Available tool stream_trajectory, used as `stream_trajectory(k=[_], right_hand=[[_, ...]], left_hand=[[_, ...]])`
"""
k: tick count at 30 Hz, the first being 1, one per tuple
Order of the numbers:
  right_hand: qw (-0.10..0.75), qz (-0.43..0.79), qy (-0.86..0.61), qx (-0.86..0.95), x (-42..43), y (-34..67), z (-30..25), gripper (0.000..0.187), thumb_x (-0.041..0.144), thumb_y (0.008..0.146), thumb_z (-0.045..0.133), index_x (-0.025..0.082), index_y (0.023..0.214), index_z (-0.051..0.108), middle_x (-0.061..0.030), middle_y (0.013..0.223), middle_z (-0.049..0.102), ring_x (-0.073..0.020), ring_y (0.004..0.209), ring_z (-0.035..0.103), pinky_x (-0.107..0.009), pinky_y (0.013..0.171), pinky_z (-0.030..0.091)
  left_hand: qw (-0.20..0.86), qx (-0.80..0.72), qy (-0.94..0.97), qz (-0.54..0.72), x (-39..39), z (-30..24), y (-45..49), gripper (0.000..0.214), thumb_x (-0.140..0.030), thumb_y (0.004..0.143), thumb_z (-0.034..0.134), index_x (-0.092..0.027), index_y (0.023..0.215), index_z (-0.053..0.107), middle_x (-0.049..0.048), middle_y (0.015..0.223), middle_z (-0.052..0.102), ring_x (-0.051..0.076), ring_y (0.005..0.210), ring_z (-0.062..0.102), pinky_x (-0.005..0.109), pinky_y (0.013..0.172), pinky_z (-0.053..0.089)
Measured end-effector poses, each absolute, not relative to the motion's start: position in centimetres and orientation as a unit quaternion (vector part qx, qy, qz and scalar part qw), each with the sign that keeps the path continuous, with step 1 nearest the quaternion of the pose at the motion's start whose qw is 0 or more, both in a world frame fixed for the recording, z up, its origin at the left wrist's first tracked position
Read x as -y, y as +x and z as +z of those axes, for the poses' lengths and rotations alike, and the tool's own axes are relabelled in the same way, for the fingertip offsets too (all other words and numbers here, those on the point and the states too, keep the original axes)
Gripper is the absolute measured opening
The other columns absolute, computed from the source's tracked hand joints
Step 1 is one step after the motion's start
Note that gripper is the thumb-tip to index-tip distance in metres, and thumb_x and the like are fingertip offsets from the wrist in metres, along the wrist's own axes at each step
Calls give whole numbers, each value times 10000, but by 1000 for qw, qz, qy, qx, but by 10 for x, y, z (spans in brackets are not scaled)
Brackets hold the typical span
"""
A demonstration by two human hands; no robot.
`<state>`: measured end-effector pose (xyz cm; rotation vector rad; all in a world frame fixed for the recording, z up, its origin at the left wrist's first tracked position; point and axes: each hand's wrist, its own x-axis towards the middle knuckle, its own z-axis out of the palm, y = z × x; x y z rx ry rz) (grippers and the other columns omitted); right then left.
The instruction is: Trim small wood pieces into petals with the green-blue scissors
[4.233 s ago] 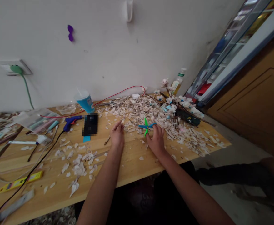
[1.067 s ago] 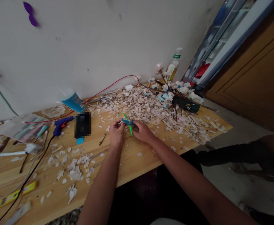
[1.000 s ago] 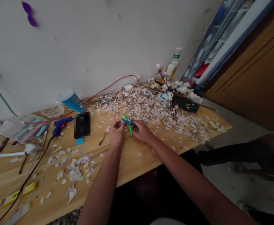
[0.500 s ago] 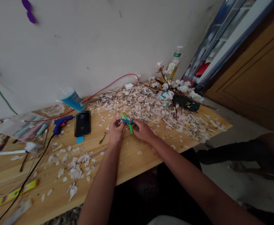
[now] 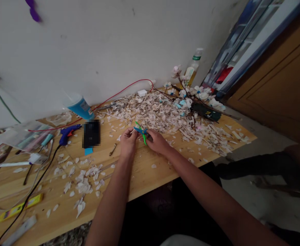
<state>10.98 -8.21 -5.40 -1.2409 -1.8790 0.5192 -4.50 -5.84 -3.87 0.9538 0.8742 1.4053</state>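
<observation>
My right hand [image 5: 157,140] is closed around a pair of blue and green scissors [image 5: 141,131], whose blades point left toward my other hand. Thumb and fingers of my left hand [image 5: 128,139] are pinched together at the blade tips. A small pale sliver [image 5: 132,131] shows between those fingertips, too small to identify. Both hands are just above the wooden table [image 5: 144,181]. Beyond them spreads a broad heap of pale, petal-like scraps [image 5: 152,111]. A short brown stick [image 5: 112,149] lies left of my left wrist.
Flowering branches [image 5: 201,94] lie at the back right near a bottle [image 5: 192,66]. On the left are a blue cup [image 5: 81,108], a black pixelated object [image 5: 91,134], a blue glue gun [image 5: 67,133] with a black cord, and a yellow box cutter [image 5: 18,207]. A person's leg [image 5: 255,165] shows at right.
The view has shifted slightly. My hands stay close together in nearly the same pose, with the scissors still at my left fingertips.
</observation>
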Motion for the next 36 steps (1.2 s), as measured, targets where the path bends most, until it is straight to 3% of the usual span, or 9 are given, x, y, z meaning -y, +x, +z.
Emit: stream_trajectory(k=[36], right_hand=[[376,153,-493,769,83,108,-58,102,177,806,537,210,897,505,-63,906,559,-211,862,524,-323,781,425]], left_hand=[[551,-391,471,567,48,-48,-60,178,-306,695,786,-183,788,695,-11,701,691,110,619,613,238,669,489]])
